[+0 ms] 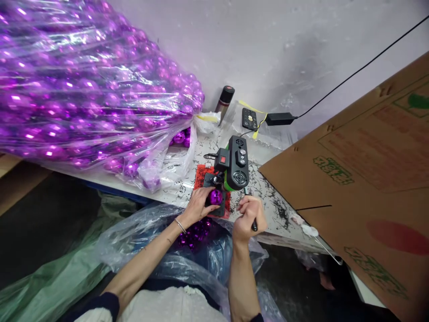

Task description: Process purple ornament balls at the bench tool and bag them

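Clock directions are read from the ball under the left hand.

Item 1: left hand [197, 205], at 8 o'clock; fingers and thumb close on opposite sides of the ball.
Item 2: ball [216, 197], one, shiny purple; sits on the black base [219, 211] of the machine.
Item 3: right hand [248, 219], at 4 o'clock; fist wrapped firmly round the handle [254, 225], whose black end shows below the fist.
Item 4: machine [238, 163], black and green, with a red switch [223, 159]; at 1 o'clock, over a red sheet [201, 171].
Item 5: loose purple balls [196, 235], at 7 o'clock, in clear plastic on the lap.
Item 6: large clear bag [125, 78], at 10 o'clock, full of purple balls.
Item 7: can [225, 99], black-capped, at 12 o'clock.
Item 8: power adapter [279, 118], between 1 and 2 o'clock.
Item 9: black scraps [281, 212], strewn over the white table [174, 188], thickest at 3 to 4 o'clock.
Item 10: cardboard box [355, 179], large, at 3 o'clock.

Stage, by judgement: mid-run, a single ball at the machine and many more about; which lot is finished and which is left cannot be told.
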`<action>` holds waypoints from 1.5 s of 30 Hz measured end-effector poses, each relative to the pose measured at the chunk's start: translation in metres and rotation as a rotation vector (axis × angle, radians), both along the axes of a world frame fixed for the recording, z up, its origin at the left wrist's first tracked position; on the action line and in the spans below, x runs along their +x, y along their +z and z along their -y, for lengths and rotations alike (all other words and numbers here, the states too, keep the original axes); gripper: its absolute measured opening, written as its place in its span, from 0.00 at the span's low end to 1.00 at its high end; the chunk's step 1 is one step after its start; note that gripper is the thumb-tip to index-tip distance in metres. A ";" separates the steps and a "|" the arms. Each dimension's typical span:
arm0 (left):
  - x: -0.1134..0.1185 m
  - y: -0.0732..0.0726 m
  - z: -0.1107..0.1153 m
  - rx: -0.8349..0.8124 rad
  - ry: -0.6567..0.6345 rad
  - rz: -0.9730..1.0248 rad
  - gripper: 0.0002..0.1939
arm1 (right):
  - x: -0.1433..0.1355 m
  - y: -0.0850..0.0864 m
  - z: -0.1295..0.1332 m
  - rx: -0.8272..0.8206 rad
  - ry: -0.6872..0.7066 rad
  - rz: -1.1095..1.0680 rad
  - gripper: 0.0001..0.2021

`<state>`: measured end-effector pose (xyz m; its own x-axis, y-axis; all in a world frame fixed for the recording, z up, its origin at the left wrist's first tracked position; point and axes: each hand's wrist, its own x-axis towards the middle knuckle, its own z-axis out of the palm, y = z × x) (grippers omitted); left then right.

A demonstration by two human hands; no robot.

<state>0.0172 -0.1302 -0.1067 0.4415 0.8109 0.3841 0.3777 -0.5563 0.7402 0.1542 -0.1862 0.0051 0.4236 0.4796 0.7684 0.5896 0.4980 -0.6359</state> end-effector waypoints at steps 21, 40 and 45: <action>-0.074 0.110 -0.206 -0.149 0.478 -0.515 0.33 | -0.005 -0.007 0.003 0.029 -0.021 0.081 0.20; -0.048 0.073 -0.013 -0.997 0.024 0.705 0.42 | -0.002 0.021 0.002 -0.030 -0.023 0.063 0.21; -0.047 0.061 0.005 -1.081 0.014 0.713 0.45 | -0.001 0.019 0.003 -0.012 -0.012 0.083 0.21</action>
<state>-0.0296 -0.1349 -0.0456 0.4008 0.8585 -0.3198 -0.2825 0.4479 0.8483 0.1532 -0.1888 0.0239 0.3644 0.4844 0.7954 0.6469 0.4827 -0.5903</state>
